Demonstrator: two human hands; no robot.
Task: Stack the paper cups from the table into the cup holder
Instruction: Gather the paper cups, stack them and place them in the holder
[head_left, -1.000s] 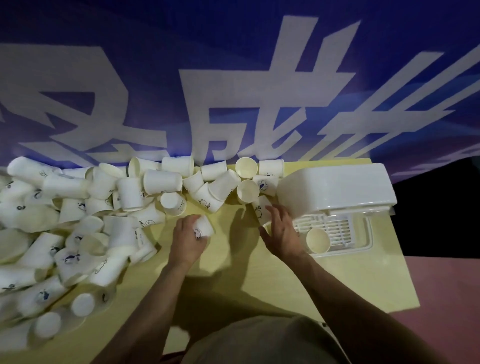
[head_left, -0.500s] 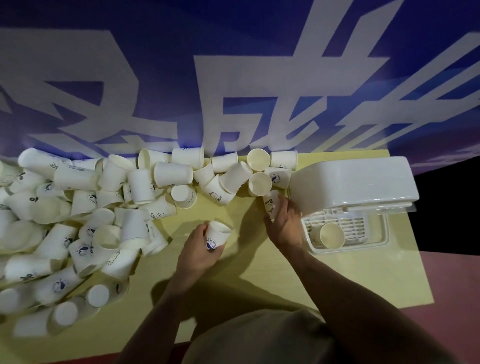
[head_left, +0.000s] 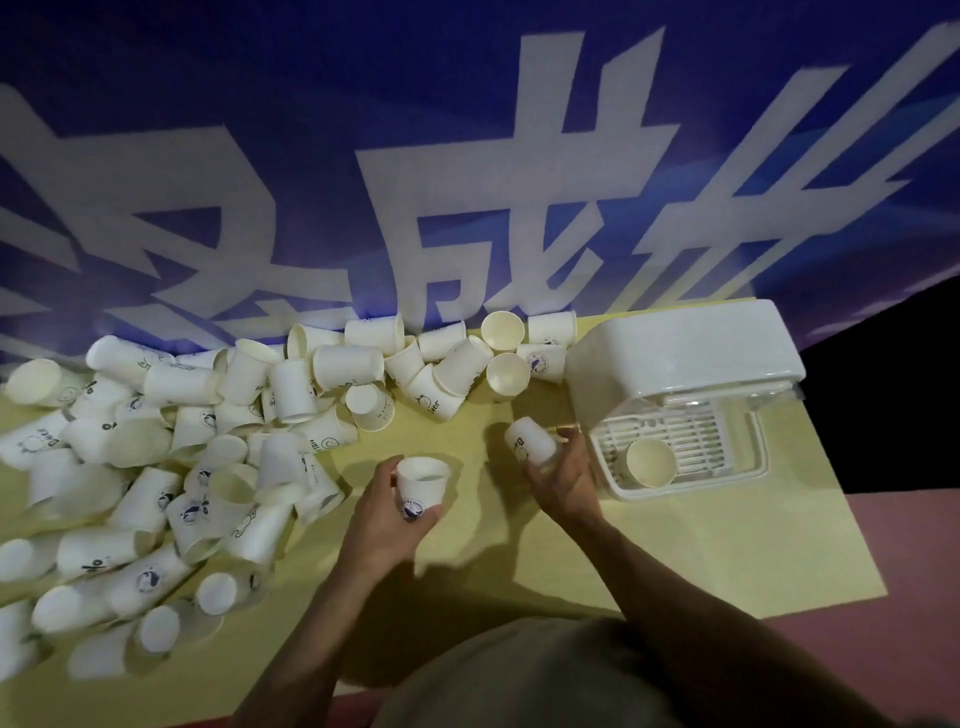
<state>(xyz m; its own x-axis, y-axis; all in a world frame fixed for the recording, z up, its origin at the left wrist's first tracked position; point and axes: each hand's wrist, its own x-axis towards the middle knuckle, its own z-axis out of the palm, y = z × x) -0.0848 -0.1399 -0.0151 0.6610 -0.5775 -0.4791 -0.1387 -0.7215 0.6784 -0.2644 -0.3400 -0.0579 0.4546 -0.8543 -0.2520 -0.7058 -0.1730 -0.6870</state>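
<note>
Since the earlier frame, both hands have lifted their cups clear of the pile (head_left: 171, 467). The left hand (head_left: 387, 512) grips an upright cup (head_left: 420, 487), fingers curled round its wall. The right hand (head_left: 563, 478) grips a tilted cup (head_left: 530, 441), base up, just beside the holder (head_left: 680, 395). The holder's tray contains one cup (head_left: 650, 462), mouth up. All rest on the table (head_left: 675, 561).

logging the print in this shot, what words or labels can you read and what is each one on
"成", with parts of other large white characters cut off: the blue banner behind the table.
"HELLO", partly hidden: a lying cup in the pile.
"Bear": a cup at the pile's left edge.
Blue logo, text too small: the cup in the left hand.
"B" only: the cup in the right hand.
</note>
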